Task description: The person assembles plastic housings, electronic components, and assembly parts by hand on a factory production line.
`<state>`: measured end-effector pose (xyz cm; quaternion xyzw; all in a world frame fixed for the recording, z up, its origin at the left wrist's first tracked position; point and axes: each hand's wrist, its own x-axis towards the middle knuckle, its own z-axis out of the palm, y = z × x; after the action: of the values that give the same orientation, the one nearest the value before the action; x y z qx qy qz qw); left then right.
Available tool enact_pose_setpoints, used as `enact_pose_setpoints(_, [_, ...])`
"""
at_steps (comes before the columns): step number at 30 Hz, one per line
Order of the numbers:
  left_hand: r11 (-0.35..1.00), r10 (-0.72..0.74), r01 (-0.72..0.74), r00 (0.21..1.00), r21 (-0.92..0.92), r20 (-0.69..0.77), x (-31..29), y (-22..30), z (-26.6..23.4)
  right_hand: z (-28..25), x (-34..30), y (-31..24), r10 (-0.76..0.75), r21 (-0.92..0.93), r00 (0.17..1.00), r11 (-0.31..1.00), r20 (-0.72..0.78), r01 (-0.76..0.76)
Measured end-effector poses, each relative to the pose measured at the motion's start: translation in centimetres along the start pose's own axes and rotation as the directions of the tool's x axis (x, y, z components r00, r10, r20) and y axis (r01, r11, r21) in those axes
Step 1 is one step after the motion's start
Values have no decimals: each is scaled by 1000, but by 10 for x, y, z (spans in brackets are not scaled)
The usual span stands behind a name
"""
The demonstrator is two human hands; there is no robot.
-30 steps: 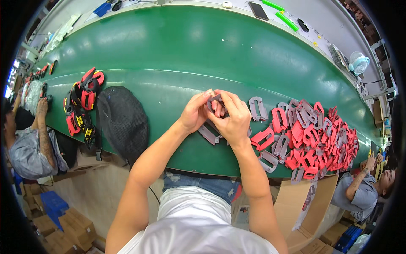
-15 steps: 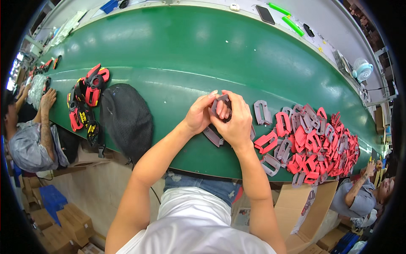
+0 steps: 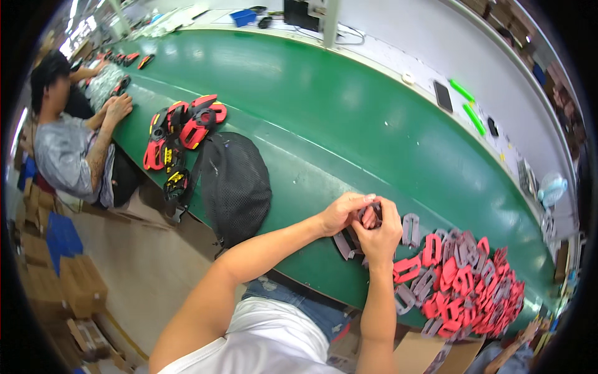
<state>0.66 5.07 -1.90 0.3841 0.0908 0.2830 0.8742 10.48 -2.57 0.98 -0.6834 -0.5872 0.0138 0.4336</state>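
Observation:
Both of my hands are closed around a dark grey plastic piece (image 3: 374, 208), a curved frame mostly covered by the fingers. My left hand (image 3: 342, 213) grips its left side, thumb along the top. From the right, my right hand (image 3: 382, 235) wraps the other side, fingers bent over it. Just under my hands, another dark grey curved piece (image 3: 344, 245) lies on the green table, partly hidden. A loose grey slotted frame (image 3: 410, 230) rests to the right of my right hand. Beyond it spreads a pile of red and grey slotted plastic frames (image 3: 464, 269).
Left of my hands sits a black mesh bag (image 3: 237, 187), beside several red, black and yellow assembled parts (image 3: 198, 124). A co-worker (image 3: 78, 143) sits at the far left of the green table (image 3: 349, 149). A phone (image 3: 443, 96) lies on the back ledge; cardboard boxes (image 3: 81, 283) stand lower left.
The view has swung toward the left, so the table and hands appear lower and farther right. Both hands still hold the grey piece in nearly the same grip.

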Motion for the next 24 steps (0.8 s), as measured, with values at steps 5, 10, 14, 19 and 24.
enact_pose_setpoints(5, [1000, -13, 14, 999, -9, 35, 6, -3, 4, -6, 2, 1, 24, 0, 999, 1000, -45, -24])
enact_pose_setpoints(10, [1000, -22, 22, 999, 15, 27, 3, -1, 3, -6, 1, 2, 13, 23, 999, 1000, -32, -12])
enact_pose_setpoints(14, [1000, -17, 16, 1000, 13, 18, 4, -1, 0, -5, 3, 1, 22, 28, 1000, 999, -15, -21])
enact_pose_setpoints(19, [999, -8, 7, 1000, 31, 29, 6, -2, 3, -4, 2, 1, 36, 72, 999, 997, -13, -35])
enact_pose_setpoints(24, [999, -10, 10, 1000, 43, 22, 4, -3, 0, -3, 5, -4, 32, 53, 999, 998, -18, -31])
